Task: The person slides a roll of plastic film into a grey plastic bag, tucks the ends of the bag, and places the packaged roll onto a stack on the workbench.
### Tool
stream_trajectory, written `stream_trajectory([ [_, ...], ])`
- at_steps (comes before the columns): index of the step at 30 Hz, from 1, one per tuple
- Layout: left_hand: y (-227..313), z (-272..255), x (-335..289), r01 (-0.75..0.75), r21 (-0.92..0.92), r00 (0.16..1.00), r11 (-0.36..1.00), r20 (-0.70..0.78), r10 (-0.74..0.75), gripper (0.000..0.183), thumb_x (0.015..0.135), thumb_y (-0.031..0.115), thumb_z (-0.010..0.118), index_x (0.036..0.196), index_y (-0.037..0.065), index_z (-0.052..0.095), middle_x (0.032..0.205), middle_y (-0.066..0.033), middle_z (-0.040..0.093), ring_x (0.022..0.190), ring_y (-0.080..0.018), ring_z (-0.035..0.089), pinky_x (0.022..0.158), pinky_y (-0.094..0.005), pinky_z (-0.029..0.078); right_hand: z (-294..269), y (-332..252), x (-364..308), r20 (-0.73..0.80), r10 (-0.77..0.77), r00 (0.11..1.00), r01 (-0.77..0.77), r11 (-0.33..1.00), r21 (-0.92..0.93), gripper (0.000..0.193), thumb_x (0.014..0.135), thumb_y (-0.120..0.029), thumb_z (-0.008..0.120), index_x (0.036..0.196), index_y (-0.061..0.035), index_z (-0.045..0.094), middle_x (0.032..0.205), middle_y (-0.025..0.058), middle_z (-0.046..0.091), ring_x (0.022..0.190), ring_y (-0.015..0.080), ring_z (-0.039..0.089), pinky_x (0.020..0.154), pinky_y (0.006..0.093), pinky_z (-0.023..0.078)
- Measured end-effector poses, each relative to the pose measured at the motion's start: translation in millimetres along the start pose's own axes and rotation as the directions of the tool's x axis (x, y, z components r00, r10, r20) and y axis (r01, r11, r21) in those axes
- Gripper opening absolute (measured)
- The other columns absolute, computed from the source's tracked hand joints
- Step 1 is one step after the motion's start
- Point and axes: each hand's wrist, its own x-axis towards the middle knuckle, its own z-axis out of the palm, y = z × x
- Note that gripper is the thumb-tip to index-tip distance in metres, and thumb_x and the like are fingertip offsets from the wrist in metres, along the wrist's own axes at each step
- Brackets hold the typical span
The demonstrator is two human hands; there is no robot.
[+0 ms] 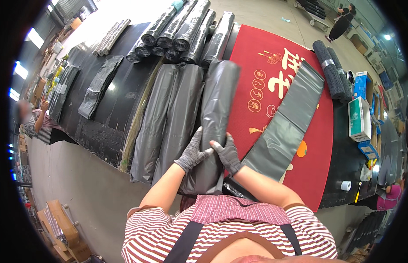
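A long roll in a dark grey plastic bag (216, 98) lies lengthwise before me, its far end blurred. My left hand (195, 151), in a grey glove with bare fingertips, presses round its left side. On the right side my right hand (228, 155), gloved the same way, grips it with the thumb on top. Two more bagged rolls (180, 105) lie side by side just left of it. To the right, a flat stack of empty grey bags (287, 127) rests slantwise on a red mat (256, 57) with pale lettering and drawings.
Shiny film-wrapped rolls (182, 37) are piled at the far side of the black table (103, 140). Dark textured rolls (329, 70), a green-and-white box (359, 118) and a tape roll (345, 186) sit on the right. Other people stand at left, far right and right edge.
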Motion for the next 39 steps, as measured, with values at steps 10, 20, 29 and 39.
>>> stream_trajectory([
  [10, -38.8, -19.5, -15.6, 0.204, 0.18, 0.979, 0.962, -0.038, -0.2, 0.095, 0.08, 0.031, 0.068, 0.147, -0.002, 0.009, 0.15, -0.0248, 0.02, 0.141, -0.0306, 0.021, 0.114, -0.0338, 0.019, 50.1, 21.7, 12.0, 0.236, 0.15, 0.96, -0.142, 0.988, -0.053, 0.065, 0.074, -0.035, 0.077, 0.119, 0.0042, 0.052, 0.109, 0.0197, 0.063, 0.101, 0.0296, 0.062, 0.087, 0.0379, 0.049],
  [20, 48.6, -82.8, 23.6, 0.293, 0.613, 0.913, 0.733, 0.047, -0.404, 0.078, 0.087, 0.044, 0.058, 0.141, -0.003, 0.028, 0.141, -0.026, 0.036, 0.131, -0.0334, 0.038, 0.11, -0.0365, 0.03, 44.1, 11.3, 16.5, 0.471, 0.128, 0.873, -0.041, 0.981, -0.191, 0.082, 0.072, -0.045, 0.075, 0.127, 0.0085, 0.046, 0.119, 0.0253, 0.058, 0.111, 0.0343, 0.057, 0.094, 0.0382, 0.044],
  [29, 52.3, -89.7, 312.8, 0.248, 0.611, 0.954, 0.752, -0.288, -0.08, 0.09, 0.078, 0.043, 0.068, 0.145, 0.005, 0.023, 0.145, -0.0214, 0.032, 0.135, -0.0349, 0.031, 0.111, -0.0387, 0.028, -34.7, 11.2, 28.8, 0.331, 0.013, 0.944, 0.015, 0.997, -0.082, 0.059, 0.084, -0.028, 0.069, 0.131, -0.0001, 0.046, 0.12, 0.0168, 0.059, 0.108, 0.022, 0.058, 0.09, 0.0332, 0.048],
  [39, -33.3, -122.0, 446.7, 0.48, 0.351, 0.873, 0.804, -0.279, -0.4, 0.114, 0.06, 0.032, 0.08, 0.146, 0.0, 0.013, 0.123, -0.0212, 0.056, 0.115, -0.0287, 0.056, 0.098, -0.0342, 0.045, -142.9, 83.4, -44.9, -0.115, 0.095, 0.989, -0.114, 0.978, -0.175, 0.03, 0.084, -0.013, 0.066, 0.109, 0.0014, 0.06, 0.09, 0.0082, 0.067, 0.082, 0.0142, 0.062, 0.076, 0.0285, 0.05],
])
